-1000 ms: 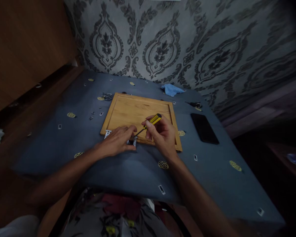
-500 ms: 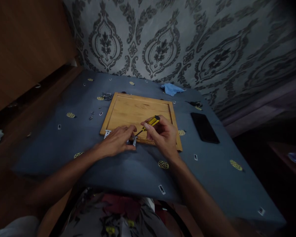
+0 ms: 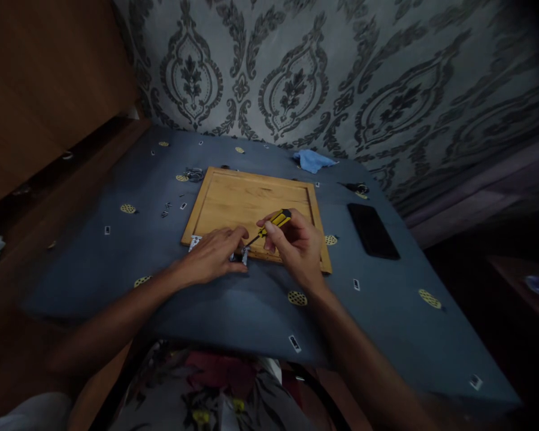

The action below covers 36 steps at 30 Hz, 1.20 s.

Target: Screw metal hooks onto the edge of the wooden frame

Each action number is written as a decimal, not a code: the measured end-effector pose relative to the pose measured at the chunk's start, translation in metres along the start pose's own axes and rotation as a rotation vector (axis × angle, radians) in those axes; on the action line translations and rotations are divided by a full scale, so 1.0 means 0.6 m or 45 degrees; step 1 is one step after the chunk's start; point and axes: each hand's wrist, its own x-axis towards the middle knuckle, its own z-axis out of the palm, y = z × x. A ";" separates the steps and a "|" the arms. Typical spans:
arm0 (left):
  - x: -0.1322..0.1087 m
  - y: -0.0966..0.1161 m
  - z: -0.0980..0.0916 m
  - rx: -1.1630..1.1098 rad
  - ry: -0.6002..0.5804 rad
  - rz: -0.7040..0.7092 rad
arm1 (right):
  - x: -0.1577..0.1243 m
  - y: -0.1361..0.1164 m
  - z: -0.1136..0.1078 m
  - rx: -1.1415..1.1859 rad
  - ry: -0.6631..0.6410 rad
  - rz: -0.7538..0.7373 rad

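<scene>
A yellow-and-black screwdriver (image 3: pixel 275 224) is pinched in the fingers of my right hand (image 3: pixel 299 245). Its shaft slants down to the left, and the tip meets a shiny metal fitting (image 3: pixel 245 256) at the near edge of a framed wooden board (image 3: pixel 256 200). My left hand (image 3: pixel 215 254) lies over that edge, thumb and forefinger closed around the fitting. Another bit of bright metal (image 3: pixel 194 242) shows past the left hand at the board's near left corner; whether the two are one piece is hidden under the hand.
Left of the board lie several small screws (image 3: pixel 166 209) and a coiled dark cord (image 3: pixel 194 174). A black phone (image 3: pixel 372 231) rests on the right of the blue-grey tablecloth (image 3: pixel 386 305). Behind are a blue cloth (image 3: pixel 313 161) and a dark cable-like item (image 3: pixel 356 188). Patterned wallpaper (image 3: pixel 291 78) borders the table's back.
Hardly anything differs. Both hands, the screwdriver and the board keep their places; the whole view has shifted very slightly.
</scene>
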 end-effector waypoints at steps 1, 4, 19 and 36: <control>0.000 0.000 0.000 -0.001 -0.003 0.000 | -0.001 0.001 0.002 -0.002 0.018 -0.006; 0.001 0.002 -0.002 0.000 -0.016 -0.011 | -0.002 0.003 0.004 -0.011 0.075 -0.022; -0.001 0.003 -0.004 -0.032 -0.012 -0.003 | -0.004 0.000 0.000 -0.079 0.095 0.015; -0.001 0.002 -0.002 -0.026 -0.008 0.001 | -0.002 0.000 -0.004 -0.023 -0.098 0.036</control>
